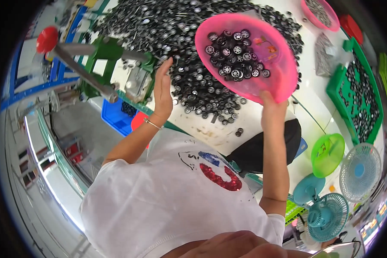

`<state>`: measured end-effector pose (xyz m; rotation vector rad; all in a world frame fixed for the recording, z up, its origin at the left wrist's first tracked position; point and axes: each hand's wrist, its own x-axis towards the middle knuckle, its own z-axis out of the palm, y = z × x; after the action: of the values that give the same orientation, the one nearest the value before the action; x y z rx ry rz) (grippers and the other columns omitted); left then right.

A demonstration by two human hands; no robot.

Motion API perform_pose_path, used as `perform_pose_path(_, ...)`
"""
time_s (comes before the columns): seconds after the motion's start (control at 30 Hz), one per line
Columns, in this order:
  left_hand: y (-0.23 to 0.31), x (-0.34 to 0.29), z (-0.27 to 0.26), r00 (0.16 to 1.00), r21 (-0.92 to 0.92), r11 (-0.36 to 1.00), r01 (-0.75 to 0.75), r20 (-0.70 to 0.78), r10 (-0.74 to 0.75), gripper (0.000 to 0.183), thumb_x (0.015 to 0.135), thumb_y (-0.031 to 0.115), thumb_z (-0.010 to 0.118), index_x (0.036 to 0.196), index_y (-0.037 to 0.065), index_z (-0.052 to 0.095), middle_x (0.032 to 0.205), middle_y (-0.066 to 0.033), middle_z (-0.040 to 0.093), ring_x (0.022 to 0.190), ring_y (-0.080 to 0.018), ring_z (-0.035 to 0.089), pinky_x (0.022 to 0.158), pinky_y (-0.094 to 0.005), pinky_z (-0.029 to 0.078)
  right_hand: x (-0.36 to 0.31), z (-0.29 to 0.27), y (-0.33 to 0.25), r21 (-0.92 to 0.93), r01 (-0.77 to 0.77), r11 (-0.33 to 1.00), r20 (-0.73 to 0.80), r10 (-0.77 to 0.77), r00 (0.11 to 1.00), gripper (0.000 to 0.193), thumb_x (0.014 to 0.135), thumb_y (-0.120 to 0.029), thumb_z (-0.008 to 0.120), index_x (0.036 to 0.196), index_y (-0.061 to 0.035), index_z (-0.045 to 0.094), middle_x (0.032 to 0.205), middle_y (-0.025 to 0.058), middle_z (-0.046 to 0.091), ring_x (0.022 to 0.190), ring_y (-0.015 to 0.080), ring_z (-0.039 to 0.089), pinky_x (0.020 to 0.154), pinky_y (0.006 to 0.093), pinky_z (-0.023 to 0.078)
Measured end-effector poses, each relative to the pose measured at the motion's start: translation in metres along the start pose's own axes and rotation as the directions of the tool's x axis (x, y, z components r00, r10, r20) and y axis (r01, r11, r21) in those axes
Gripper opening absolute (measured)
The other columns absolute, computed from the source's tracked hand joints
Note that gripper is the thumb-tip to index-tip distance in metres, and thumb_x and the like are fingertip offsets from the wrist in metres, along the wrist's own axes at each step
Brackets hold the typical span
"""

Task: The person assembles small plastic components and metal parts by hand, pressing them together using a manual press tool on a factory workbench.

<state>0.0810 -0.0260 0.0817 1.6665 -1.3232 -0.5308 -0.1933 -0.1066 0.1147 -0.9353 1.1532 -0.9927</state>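
Note:
My right hand (273, 111) grips the near rim of a pink plastic bowl (281, 77), which is tilted over the white table. Several small black toy wheels (237, 50) with silver spokes lie in the bowl, gathered toward its left side. My left hand (162, 90) is raised beside the big heap of loose wheels (198, 86), fingers straight and together, holding nothing. Just left of that hand stands a green hand press (101, 60) with a long metal lever and a red ball knob (47, 39).
On the right are a green tray (336, 84) of wheels, a clear bag of small parts (324, 56), a green bowl (337, 155) and teal fans (327, 217). Another pink bowl (331, 23) sits far right. A black object (266, 146) is near my right forearm; a blue bin (112, 118) sits below the press.

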Motion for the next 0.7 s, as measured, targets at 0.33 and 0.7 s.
perform_pose_path(0.33,-0.091,-0.076,-0.017,0.989,0.178,0.973,0.145,-0.056,-0.137,0.055,0.098,0.031,0.043,0.143,0.0,0.035,0.151,-0.0208,0.031,0.141,-0.0377,0.025,0.115,-0.0444,0.019,-0.01,0.095,0.016,-0.43,0.55,0.716,0.305,-0.458,0.835,0.067,0.086,-0.004,0.063,0.145,0.0018,0.031,0.142,0.0175,0.044,0.128,0.0275,0.046,0.107,0.0354,0.036)
perform_pose_path(0.7,-0.074,-0.069,-0.01,0.999,0.293,0.955,0.043,-0.003,-0.044,0.058,0.096,0.024,0.047,0.146,0.0,0.029,0.154,-0.0205,0.024,0.143,-0.0388,0.02,0.116,-0.0462,0.015,0.036,0.058,0.007,-0.809,0.564,0.162,0.171,-0.855,0.49,0.056,0.087,-0.006,0.061,0.137,0.004,0.039,0.138,0.0179,0.047,0.12,0.0307,0.052,0.101,0.0409,0.042)
